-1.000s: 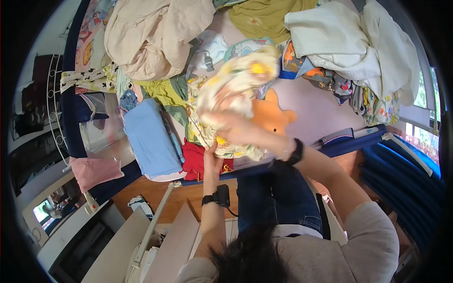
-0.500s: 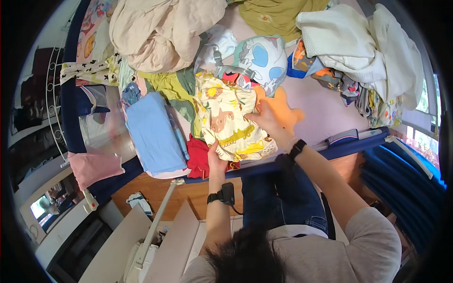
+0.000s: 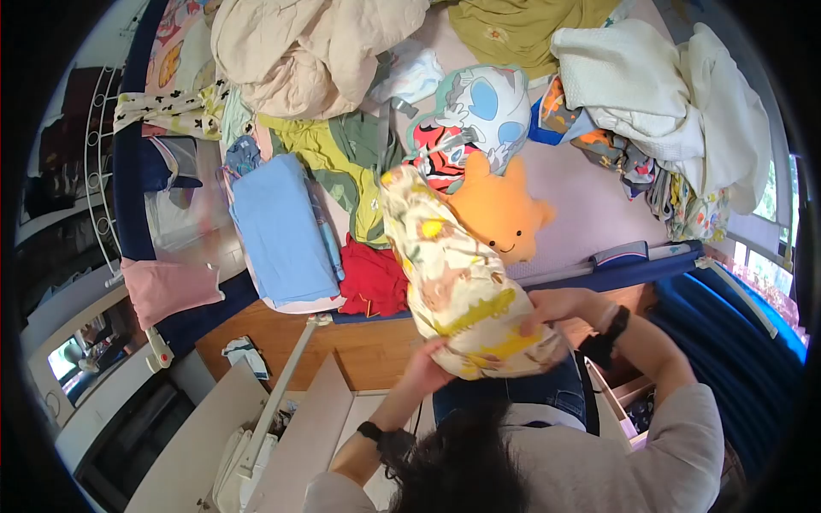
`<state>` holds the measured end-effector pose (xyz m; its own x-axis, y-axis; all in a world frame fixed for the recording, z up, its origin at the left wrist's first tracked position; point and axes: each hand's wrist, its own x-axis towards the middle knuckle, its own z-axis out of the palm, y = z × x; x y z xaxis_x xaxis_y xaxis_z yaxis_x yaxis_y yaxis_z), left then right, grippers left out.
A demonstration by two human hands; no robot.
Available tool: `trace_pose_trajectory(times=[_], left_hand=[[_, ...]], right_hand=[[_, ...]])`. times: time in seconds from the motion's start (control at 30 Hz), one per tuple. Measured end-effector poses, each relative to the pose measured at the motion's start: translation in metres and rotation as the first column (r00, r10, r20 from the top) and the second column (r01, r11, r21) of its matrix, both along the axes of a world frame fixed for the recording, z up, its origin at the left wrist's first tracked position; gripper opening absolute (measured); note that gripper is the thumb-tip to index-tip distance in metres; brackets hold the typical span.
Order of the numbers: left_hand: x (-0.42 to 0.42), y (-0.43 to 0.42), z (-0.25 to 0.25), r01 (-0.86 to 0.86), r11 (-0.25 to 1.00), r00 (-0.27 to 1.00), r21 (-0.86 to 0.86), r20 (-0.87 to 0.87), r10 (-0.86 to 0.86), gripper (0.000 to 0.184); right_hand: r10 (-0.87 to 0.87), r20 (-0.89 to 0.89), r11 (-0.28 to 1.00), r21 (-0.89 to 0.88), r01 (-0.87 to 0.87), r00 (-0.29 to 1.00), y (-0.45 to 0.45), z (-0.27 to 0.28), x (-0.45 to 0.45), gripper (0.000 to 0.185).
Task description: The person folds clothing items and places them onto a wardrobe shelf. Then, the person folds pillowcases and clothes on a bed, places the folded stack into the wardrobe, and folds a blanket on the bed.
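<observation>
A cream garment [image 3: 457, 286] with yellow, brown and green animal prints stretches from the bed toward my body. Its far end lies near the orange star-shaped plush [image 3: 503, 209], and its near end hangs over the bed's edge above my lap. My left hand [image 3: 426, 368] grips the lower left edge of the cloth. On the right side, my right hand [image 3: 554, 309] pinches the fabric, slightly blurred. Whether it is a top or bottoms I cannot tell. Left of it lies a crumpled red cloth [image 3: 373, 278], beside a folded light blue cloth [image 3: 278, 235].
A skull-shaped grey cushion [image 3: 487, 107] lies behind the plush. A beige blanket [image 3: 299, 56], olive cloth [image 3: 530, 30] and white blanket [image 3: 629, 81] are heaped at the back. Yellow-green clothes [image 3: 316, 154] lie left of centre. A padded blue rail [image 3: 590, 278] runs along the bed's front.
Both hands have drawn the printed garment toward my body, past the bed's edge. It now looks longer and narrower, and the orange plush is more fully uncovered.
</observation>
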<state>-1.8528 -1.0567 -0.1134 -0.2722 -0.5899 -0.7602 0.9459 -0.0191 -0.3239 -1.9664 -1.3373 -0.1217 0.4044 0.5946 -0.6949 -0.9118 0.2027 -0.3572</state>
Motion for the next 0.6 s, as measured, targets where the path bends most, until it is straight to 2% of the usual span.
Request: trace_pose_trajectory(times=[0.07, 0.13, 0.17, 0.2, 0.23, 0.27, 0.33, 0.37, 0.4, 0.47, 0.5, 0.53, 0.57, 0.6], left_hand=[[-0.022, 0.009, 0.001, 0.045, 0.999, 0.992, -0.007, -0.119, -0.045, 0.045], [-0.044, 0.024, -0.015, 0.138, 0.99, 0.97, 0.004, -0.201, -0.135, 0.047], [-0.04, 0.022, -0.011, 0.097, 0.995, 0.976, 0.014, -0.196, -0.093, 0.047], [-0.035, 0.017, -0.01, 0.056, 0.998, 0.98, 0.023, -0.191, -0.051, 0.047], [-0.029, 0.011, -0.01, 0.017, 0.999, 0.982, 0.03, -0.187, -0.011, 0.047], [-0.009, -0.002, -0.003, 0.044, 0.999, 0.997, 0.0, -0.059, -0.044, 0.047], [0.03, -0.026, 0.003, -0.065, 0.997, 0.994, 0.044, 0.088, 0.061, 0.047], [0.05, -0.034, 0.006, -0.205, 0.979, 0.966, -0.001, 0.16, 0.203, 0.048], [0.067, -0.037, -0.004, -0.326, 0.942, 0.919, -0.082, 0.207, 0.336, 0.053], [0.102, -0.047, -0.014, -0.28, 0.956, 0.84, -0.089, 0.458, 0.289, 0.064], [0.116, -0.047, -0.027, -0.219, 0.976, 0.779, 0.012, 0.605, 0.167, 0.069], [0.126, -0.053, -0.036, -0.099, 0.984, 0.67, 0.149, 0.741, -0.045, 0.067], [0.136, -0.06, -0.044, 0.088, 0.982, 0.501, 0.167, 0.845, -0.189, 0.07], [0.141, -0.062, -0.061, 0.151, 0.935, 0.326, 0.321, 0.877, -0.353, 0.07]], right_hand=[[0.066, -0.082, 0.997, 0.049, -0.062, 0.994, -0.01, 0.009, -0.008, 0.039], [-0.061, -0.28, 0.995, 0.061, 0.081, 0.958, -0.011, 0.024, -0.005, 0.035], [-0.119, -0.38, 0.987, 0.057, 0.151, 0.917, -0.011, 0.028, -0.006, 0.033], [-0.141, -0.398, 0.973, 0.112, 0.201, 0.906, -0.01, 0.015, -0.012, 0.031], [-0.215, -0.317, 0.95, 0.15, 0.272, 0.924, -0.008, 0.007, -0.01, 0.031], [-0.292, -0.238, 0.921, 0.192, 0.339, 0.926, -0.007, 0.003, 0.0, 0.032], [-0.496, -0.238, 0.782, 0.296, 0.548, 0.835, -0.009, -0.004, 0.027, 0.031], [-0.599, -0.321, 0.651, 0.338, 0.68, 0.734, -0.011, -0.008, 0.047, 0.031], [-0.687, -0.232, 0.647, 0.235, 0.725, 0.688, -0.015, -0.003, 0.068, 0.031], [-0.771, -0.069, 0.629, 0.067, 0.774, 0.633, -0.034, -0.01, 0.089, 0.031], [-0.779, -0.008, 0.627, 0.001, 0.779, 0.627, -0.046, -0.026, 0.09, 0.032], [-0.782, 0.055, 0.618, -0.064, 0.783, 0.621, -0.052, -0.039, 0.091, 0.033], [-0.74, 0.143, 0.631, -0.188, 0.752, 0.657, -0.052, -0.045, 0.091, 0.035], [-0.687, 0.222, 0.622, -0.313, 0.718, 0.692, -0.051, -0.051, 0.092, 0.037]])
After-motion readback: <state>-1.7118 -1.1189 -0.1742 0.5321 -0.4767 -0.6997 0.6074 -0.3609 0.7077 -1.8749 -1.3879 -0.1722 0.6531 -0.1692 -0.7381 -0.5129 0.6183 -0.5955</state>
